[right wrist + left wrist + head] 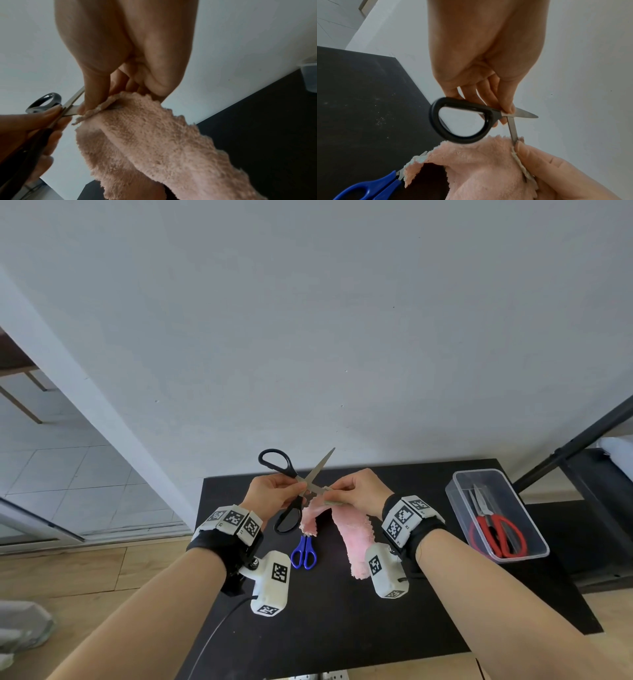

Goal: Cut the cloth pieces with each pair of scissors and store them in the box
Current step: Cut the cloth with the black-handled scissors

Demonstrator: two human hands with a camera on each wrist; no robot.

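**A bare room set up for recording handwork**

This is looking like a plain indoor room serving as a recording spot rather than a lived-in home or a shop. A small black table [342, 628] is standing against a bare white wall [308, 320], with wood-look flooring [85, 570] running under it and pale floor tiles [51, 460] showing through an opening at the left. A dark slanted pole [575, 446] is leaning in at the right. Both wrists are wearing white camera units with black-and-white square markers [279, 572], a cable [212, 642] trailing off the table's near edge.
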